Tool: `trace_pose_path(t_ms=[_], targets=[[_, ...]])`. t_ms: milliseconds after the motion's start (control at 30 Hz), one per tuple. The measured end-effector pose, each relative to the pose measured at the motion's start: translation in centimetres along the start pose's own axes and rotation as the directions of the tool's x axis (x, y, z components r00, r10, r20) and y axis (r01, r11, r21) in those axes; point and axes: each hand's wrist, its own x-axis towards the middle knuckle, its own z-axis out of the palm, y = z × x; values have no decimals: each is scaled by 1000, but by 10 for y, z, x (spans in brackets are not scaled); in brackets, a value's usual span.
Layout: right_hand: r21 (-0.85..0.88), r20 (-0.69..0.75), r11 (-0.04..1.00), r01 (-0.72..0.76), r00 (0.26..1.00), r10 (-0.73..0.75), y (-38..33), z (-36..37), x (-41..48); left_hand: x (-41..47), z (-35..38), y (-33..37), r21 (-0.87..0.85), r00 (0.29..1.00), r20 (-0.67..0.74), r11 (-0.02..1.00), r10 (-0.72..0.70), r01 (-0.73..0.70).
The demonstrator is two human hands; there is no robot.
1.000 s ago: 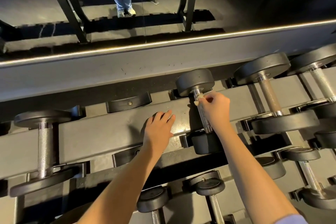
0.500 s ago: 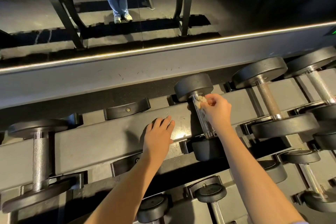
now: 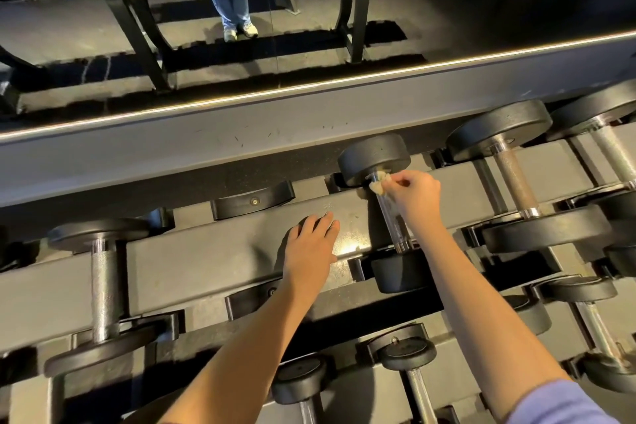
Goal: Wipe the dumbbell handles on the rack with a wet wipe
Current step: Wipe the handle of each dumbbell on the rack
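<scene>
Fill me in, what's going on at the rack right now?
A person is wiping down a dumbbell. The right hand pinches a small crumpled wet wipe against the far end of the dumbbell handle, just under the far weight head. The left hand rests flat on the rack rail beside it, holding nothing.

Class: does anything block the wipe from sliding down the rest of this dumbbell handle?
Nothing visible does. The right hand pinches the wet wipe at the far end of the handle; the rest lies bare.
</scene>
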Motion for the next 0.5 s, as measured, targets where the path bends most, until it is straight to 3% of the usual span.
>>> trace_pose_path(t_ms=[167, 300, 500], targets=[[-48, 44, 998, 41, 998, -39, 8, -7, -16, 1, 0, -2, 1, 1000, 12, 1000, 0, 0], [-129, 130, 992, -3, 991, 20, 24, -17, -33, 3, 2, -2, -2, 1000, 3, 1000, 0, 0], [-84, 42, 995, 56, 998, -53, 1, -2, -6, 3, 2, -2, -10, 1000, -4, 1000, -6, 6]])
